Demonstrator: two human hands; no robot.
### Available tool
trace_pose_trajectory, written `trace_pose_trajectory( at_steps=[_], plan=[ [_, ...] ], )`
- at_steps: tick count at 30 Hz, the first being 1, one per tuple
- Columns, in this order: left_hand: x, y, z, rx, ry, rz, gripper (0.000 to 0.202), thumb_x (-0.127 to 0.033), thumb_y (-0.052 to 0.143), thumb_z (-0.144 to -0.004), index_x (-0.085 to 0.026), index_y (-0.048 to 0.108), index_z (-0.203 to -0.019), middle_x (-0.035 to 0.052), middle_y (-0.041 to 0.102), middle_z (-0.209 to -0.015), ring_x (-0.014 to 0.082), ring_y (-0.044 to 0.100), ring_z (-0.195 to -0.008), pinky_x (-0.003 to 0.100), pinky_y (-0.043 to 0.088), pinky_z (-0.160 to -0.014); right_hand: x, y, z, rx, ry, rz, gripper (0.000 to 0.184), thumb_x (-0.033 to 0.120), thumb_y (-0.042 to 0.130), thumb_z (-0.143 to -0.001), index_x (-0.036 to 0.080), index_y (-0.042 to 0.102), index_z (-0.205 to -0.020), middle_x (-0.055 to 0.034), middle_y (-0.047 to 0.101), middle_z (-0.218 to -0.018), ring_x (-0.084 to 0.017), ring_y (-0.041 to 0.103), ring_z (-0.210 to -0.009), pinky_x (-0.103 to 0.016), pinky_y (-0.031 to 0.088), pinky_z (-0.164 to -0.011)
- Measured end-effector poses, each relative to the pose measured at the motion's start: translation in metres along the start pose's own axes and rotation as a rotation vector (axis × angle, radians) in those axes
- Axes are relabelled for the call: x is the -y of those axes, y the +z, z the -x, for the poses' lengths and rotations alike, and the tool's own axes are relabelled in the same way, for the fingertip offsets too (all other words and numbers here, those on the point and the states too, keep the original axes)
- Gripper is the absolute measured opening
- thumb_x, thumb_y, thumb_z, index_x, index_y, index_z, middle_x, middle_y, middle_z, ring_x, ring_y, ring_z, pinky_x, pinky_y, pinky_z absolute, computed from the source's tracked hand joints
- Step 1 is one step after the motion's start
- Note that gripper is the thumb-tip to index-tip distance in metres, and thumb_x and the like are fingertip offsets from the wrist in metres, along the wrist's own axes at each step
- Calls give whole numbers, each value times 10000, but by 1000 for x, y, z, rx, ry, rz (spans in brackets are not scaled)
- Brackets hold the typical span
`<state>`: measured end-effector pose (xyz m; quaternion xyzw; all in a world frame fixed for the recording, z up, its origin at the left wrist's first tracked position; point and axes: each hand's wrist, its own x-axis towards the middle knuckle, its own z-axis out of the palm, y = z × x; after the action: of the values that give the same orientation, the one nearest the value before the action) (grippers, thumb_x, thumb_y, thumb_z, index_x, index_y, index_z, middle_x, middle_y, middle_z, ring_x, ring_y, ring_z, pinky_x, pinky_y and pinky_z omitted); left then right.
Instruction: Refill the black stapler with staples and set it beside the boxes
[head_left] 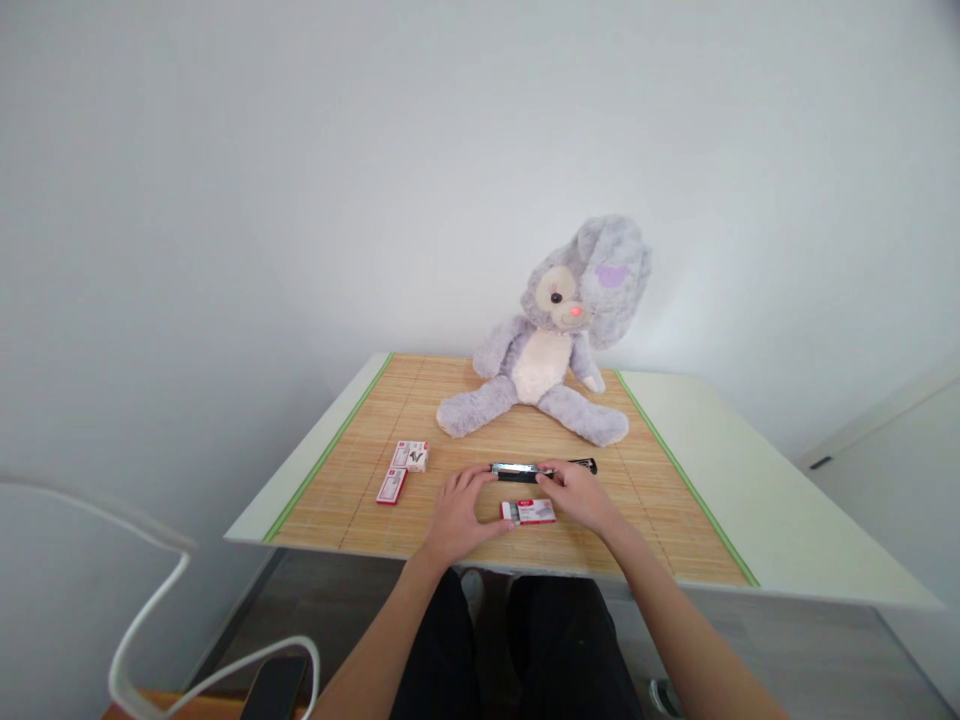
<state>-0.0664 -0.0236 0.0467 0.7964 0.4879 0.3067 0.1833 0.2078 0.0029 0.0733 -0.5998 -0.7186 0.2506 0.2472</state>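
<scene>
A black stapler (pixel 517 474) lies crosswise on the bamboo mat, opened out, with its shiny metal staple channel showing. My right hand (pixel 575 492) grips it near the middle, and the black top arm sticks out to the right behind my fingers. With fingers spread, my left hand (pixel 459 517) rests on the mat; its fingertips touch the stapler's left end. Its thumb reaches to the left end of a red and white staple box (pixel 534 512), which is partly open with grey staples showing. Whether the channel holds staples I cannot tell.
Two more small boxes, a white one (pixel 409 456) and a red-edged one (pixel 391 487), lie to the left on the bamboo mat (pixel 352 500). A plush rabbit (pixel 541 365) sits at the back by the wall. A white cable (pixel 150 610) and a phone (pixel 274 690) are at lower left.
</scene>
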Motion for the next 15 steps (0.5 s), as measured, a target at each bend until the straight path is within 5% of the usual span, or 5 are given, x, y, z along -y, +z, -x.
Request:
trace_pose_trajectory(
  at_steps=[6,11,15],
  plan=[
    [2,4,0,40,20,-32,905,-694,850,-704,-371,533,-1488,28,506,-1590,331,438,-1433,511,329,-1194,9,14,-9,55,35,57,371,523,583,-1040,176,698,-1109,0,704,-868,-137,645,-702,-330,563,-744],
    [4,5,-1,48,18,-46,909,-721,837,-699,-397,525,-1489,5,515,-1585,331,451,-1425,514,340,-1188,15,20,-13,72,33,59,373,515,583,-1043,173,695,-1143,-22,728,-953,-156,682,-783,-359,577,-802],
    [4,5,-1,40,18,-44,872,-705,820,-733,-401,516,-1492,6,513,-1586,327,446,-1430,511,346,-1185,17,18,-12,78,17,69,352,465,592,-1035,168,705,-1188,0,712,-833,-142,637,-676,-308,521,-707]
  ],
)
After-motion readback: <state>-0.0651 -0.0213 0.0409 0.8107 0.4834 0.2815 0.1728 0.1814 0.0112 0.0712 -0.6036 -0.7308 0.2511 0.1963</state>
